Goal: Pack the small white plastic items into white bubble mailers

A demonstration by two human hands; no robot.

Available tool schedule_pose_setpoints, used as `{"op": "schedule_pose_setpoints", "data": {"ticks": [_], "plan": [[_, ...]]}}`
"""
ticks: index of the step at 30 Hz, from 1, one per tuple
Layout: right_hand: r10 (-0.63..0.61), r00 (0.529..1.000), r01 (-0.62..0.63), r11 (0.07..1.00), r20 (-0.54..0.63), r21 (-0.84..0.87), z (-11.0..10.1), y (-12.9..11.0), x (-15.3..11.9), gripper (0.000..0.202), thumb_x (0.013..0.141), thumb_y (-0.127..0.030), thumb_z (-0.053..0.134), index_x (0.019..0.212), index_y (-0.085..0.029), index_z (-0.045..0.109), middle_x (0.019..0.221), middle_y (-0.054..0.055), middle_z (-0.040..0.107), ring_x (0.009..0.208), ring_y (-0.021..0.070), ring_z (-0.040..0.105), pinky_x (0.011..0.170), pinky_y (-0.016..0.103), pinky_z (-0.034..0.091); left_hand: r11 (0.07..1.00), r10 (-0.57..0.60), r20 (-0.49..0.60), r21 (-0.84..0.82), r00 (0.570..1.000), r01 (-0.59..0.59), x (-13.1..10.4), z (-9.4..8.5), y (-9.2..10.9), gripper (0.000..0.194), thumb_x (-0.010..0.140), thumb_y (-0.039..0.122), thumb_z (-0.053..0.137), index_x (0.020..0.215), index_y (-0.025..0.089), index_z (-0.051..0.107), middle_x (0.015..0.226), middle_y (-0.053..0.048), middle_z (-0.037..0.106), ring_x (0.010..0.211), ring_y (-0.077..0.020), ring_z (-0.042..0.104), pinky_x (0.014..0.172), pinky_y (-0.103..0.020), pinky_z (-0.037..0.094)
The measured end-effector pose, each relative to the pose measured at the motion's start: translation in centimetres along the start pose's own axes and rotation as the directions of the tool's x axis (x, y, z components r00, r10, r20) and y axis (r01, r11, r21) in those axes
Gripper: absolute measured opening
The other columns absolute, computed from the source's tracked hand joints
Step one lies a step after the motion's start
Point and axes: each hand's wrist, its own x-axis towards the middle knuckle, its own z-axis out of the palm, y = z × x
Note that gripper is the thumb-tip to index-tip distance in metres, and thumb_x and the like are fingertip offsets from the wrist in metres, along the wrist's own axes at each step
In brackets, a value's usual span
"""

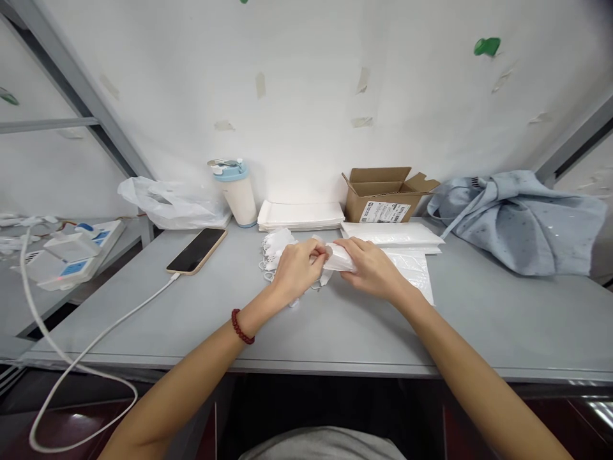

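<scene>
Near the middle of the grey table, my right hand is wrapped round a small white translucent packet. My left hand, with a red bead bracelet on its wrist, pinches the left end of that packet between thumb and fingers. Behind and beside my left hand lies a pile of white tags with loops, partly hidden by the hand. White padded envelopes are stacked behind my right hand, and another one lies partly under my right forearm.
At the back stand a tumbler, a white stack and an open cardboard box. A phone with a white cable and a plastic bag are left; blue-grey cloth is right.
</scene>
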Motion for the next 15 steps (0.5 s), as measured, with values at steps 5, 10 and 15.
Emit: {"op": "schedule_pose_setpoints", "data": {"ticks": [5, 10, 15], "plan": [[0.017, 1.000, -0.017, 0.998, -0.007, -0.058, -0.1, 0.4, 0.0, 0.047, 0.070, -0.013, 0.050, 0.117, -0.015, 0.051, 0.098, 0.011, 0.063, 0.089, 0.0270, 0.059, 0.073, 0.036, 0.043, 0.970, -0.008, 0.266, -0.232, 0.964, 0.072, 0.4, -0.9, -0.4, 0.016, 0.088, 0.026, 0.046, 0.083, 0.017, 0.059, 0.060, 0.004, 0.057, 0.047, -0.0085, 0.041, 0.049, -0.022, 0.031], [0.122, 0.992, -0.126, 0.986, -0.042, -0.109, -0.9, 1.3, 0.0, 0.049, 0.072, -0.015, 0.052, 0.121, -0.014, 0.050, 0.107, 0.014, 0.063, 0.094, 0.0290, 0.060, 0.076, 0.038, 0.044, 0.934, -0.088, 0.099, -0.337, 0.991, 0.116, 0.9, -2.1, -0.7, 0.020, 0.086, 0.033, 0.050, 0.084, 0.015, 0.058, 0.074, -0.001, 0.066, 0.050, -0.0079, 0.044, 0.049, -0.021, 0.035], [0.226, 0.971, -0.235, 0.965, -0.083, -0.116, -2.0, 2.2, -0.1, 0.046, 0.076, -0.019, 0.052, 0.122, -0.015, 0.050, 0.119, 0.015, 0.062, 0.103, 0.0320, 0.060, 0.076, 0.039, 0.046, 0.996, -0.068, 0.322, 0.073, 0.944, 0.047, 0.2, -2.0, -0.2, 0.022, 0.083, 0.034, 0.055, 0.076, 0.016, 0.065, 0.056, 0.001, 0.059, 0.055, -0.0139, 0.053, 0.055, -0.025, 0.036]]}}
